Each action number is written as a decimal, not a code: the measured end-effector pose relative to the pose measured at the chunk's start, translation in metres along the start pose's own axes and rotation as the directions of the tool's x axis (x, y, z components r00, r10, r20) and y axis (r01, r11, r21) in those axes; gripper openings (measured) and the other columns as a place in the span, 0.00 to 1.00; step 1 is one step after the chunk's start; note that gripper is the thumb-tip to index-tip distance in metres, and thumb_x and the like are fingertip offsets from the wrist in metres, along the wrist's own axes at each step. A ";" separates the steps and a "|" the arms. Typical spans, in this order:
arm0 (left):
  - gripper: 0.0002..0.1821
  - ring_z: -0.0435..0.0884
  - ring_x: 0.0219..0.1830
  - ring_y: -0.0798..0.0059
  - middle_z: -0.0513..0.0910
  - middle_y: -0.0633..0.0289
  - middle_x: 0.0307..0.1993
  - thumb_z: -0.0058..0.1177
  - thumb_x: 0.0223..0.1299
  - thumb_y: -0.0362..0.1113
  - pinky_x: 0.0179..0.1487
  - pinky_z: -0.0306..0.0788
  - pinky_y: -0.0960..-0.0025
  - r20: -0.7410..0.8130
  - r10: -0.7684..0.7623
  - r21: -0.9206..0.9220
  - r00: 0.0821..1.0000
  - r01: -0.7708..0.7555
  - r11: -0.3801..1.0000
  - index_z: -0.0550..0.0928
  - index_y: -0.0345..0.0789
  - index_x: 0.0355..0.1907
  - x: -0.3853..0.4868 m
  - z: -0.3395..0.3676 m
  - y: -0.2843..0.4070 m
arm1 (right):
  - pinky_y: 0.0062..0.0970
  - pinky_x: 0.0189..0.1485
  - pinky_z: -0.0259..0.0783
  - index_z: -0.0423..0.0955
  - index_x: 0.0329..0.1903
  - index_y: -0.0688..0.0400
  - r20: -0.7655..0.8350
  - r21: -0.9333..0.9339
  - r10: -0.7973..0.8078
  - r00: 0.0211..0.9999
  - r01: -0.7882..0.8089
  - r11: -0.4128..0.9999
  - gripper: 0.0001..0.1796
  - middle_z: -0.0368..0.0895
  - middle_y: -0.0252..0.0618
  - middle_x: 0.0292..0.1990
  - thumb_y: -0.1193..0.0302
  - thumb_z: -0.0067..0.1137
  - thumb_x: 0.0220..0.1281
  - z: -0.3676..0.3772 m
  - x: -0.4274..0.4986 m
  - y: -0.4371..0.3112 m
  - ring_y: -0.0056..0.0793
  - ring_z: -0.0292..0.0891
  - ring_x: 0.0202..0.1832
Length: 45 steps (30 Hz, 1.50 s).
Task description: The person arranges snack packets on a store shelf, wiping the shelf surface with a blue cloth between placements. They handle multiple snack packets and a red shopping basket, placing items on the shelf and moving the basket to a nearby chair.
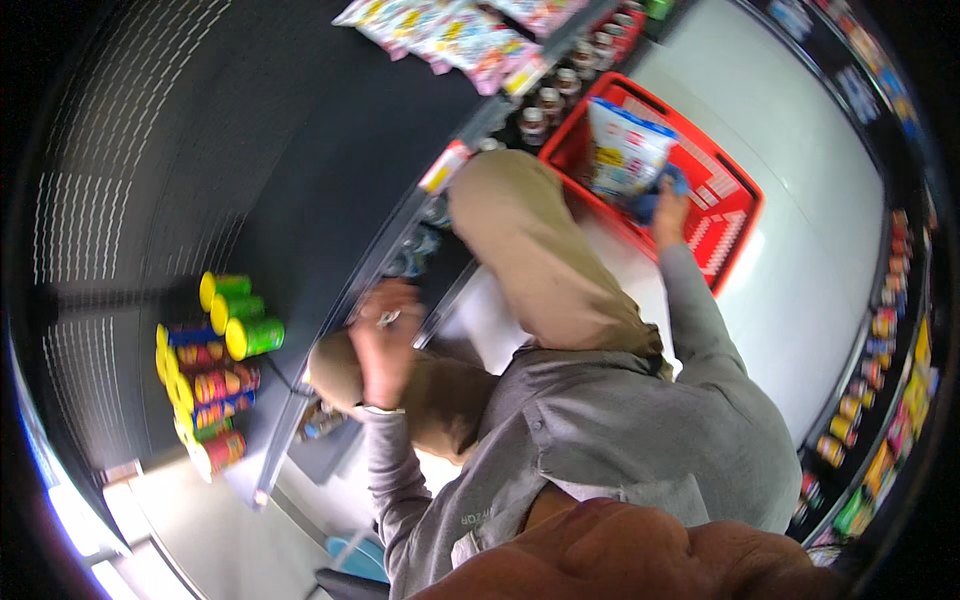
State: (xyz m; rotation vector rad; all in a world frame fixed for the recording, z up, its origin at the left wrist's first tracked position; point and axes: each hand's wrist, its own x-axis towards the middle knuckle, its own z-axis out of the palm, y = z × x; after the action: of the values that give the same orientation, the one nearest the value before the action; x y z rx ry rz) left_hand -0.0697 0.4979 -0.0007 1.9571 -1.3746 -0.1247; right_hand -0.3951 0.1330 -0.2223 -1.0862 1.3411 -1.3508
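My left hand (pixel 386 337), blurred and wearing a ring, is above my knee by the front edge of a dark shelf (pixel 300 142); its fingers are too blurred to read. My right hand (pixel 670 214) reaches into a red plastic shopping basket (pixel 739 176) and grips a blue item (pixel 643 208), whose kind I cannot tell. Beside it in the basket stands a white printed bag with a blue top edge (pixel 628 146). On the shelf, several canisters with yellow lids (pixel 217 375) are grouped at the left, some green, others red or blue.
White and pink packets (pixel 450 34) lie at the shelf's far end. White-capped bottles (pixel 550 101) line a lower shelf beside the basket. Both my bent knees are close against the shelving. Across the pale floor (pixel 810 172), another stocked shelf (pixel 855 420) curves along the right.
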 end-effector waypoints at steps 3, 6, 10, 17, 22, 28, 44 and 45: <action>0.27 0.82 0.43 0.56 0.82 0.54 0.42 0.65 0.47 0.36 0.45 0.75 0.56 0.554 0.128 0.172 0.822 -0.264 0.949 0.77 0.33 0.52 -0.051 0.045 0.007 | 0.34 0.50 0.74 0.74 0.55 0.60 -0.154 0.213 0.167 0.974 -0.133 0.968 0.14 0.79 0.38 0.46 0.67 0.54 0.72 0.004 0.011 -0.035 0.31 0.76 0.45; 0.17 0.83 0.35 0.57 0.84 0.54 0.34 0.49 0.58 0.38 0.44 0.73 0.57 0.776 -0.026 0.297 0.630 -0.329 0.896 0.81 0.31 0.47 -0.096 0.100 0.020 | 0.34 0.55 0.73 0.69 0.62 0.64 0.026 0.338 -0.015 1.000 0.006 0.941 0.20 0.76 0.41 0.55 0.66 0.51 0.74 0.042 0.014 -0.108 0.32 0.75 0.52; 0.15 0.82 0.35 0.56 0.84 0.52 0.32 0.49 0.57 0.38 0.46 0.72 0.53 0.744 0.182 0.543 0.643 -0.740 0.398 0.87 0.32 0.36 -0.093 0.140 0.029 | 0.34 0.58 0.72 0.66 0.67 0.66 0.236 0.332 -0.268 0.934 0.182 0.926 0.26 0.74 0.44 0.59 0.63 0.51 0.74 0.131 -0.019 -0.219 0.34 0.72 0.57; 0.13 0.80 0.37 0.61 0.83 0.54 0.29 0.50 0.55 0.39 0.49 0.67 0.55 0.682 0.232 0.509 0.694 -0.678 0.531 0.87 0.33 0.30 -0.078 0.152 0.032 | 0.46 0.58 0.67 0.72 0.59 0.62 0.839 0.154 -0.544 0.008 0.955 0.252 0.29 0.75 0.53 0.57 0.60 0.65 0.58 0.283 -0.084 -0.268 0.53 0.72 0.55; 0.16 0.80 0.41 0.58 0.84 0.54 0.35 0.47 0.58 0.40 0.53 0.66 0.49 0.587 0.205 0.591 0.783 -0.587 0.553 0.87 0.35 0.36 -0.089 0.160 0.027 | 0.44 0.69 0.61 0.69 0.65 0.58 0.950 0.280 -0.230 -0.212 0.904 0.323 0.31 0.64 0.56 0.69 0.54 0.58 0.66 0.313 -0.094 -0.217 0.55 0.62 0.69; 0.20 0.79 0.53 0.51 0.85 0.48 0.46 0.45 0.61 0.41 0.63 0.62 0.45 0.718 -0.003 0.568 0.697 -0.583 0.581 0.87 0.32 0.44 -0.085 0.158 0.034 | 0.53 0.73 0.51 0.57 0.74 0.55 0.994 0.109 0.020 -0.109 0.994 0.001 0.34 0.50 0.51 0.76 0.49 0.42 0.74 0.346 -0.088 -0.171 0.49 0.48 0.77; 0.21 0.79 0.53 0.47 0.83 0.44 0.49 0.43 0.64 0.37 0.62 0.63 0.40 0.717 -0.121 0.634 0.687 -0.570 0.522 0.82 0.24 0.50 -0.082 0.173 0.024 | 0.58 0.74 0.46 0.55 0.74 0.60 0.964 -0.223 -0.146 0.221 0.975 0.004 0.40 0.50 0.54 0.75 0.43 0.40 0.72 0.486 -0.051 -0.140 0.55 0.47 0.76; 0.21 0.79 0.53 0.47 0.83 0.45 0.48 0.43 0.64 0.37 0.62 0.63 0.40 0.706 -0.125 0.648 0.697 -0.566 0.510 0.83 0.24 0.49 -0.083 0.174 0.024 | 0.58 0.74 0.46 0.55 0.74 0.60 0.961 -0.244 -0.137 0.242 0.970 0.002 0.41 0.50 0.53 0.75 0.43 0.39 0.71 0.496 -0.049 -0.140 0.55 0.46 0.76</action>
State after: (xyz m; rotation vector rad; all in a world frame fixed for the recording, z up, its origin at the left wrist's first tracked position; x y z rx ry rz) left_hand -0.2041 0.4770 -0.1398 2.5911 -2.5988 -0.0381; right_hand 0.0975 0.0843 -0.0716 -3.0685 0.6906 -0.2415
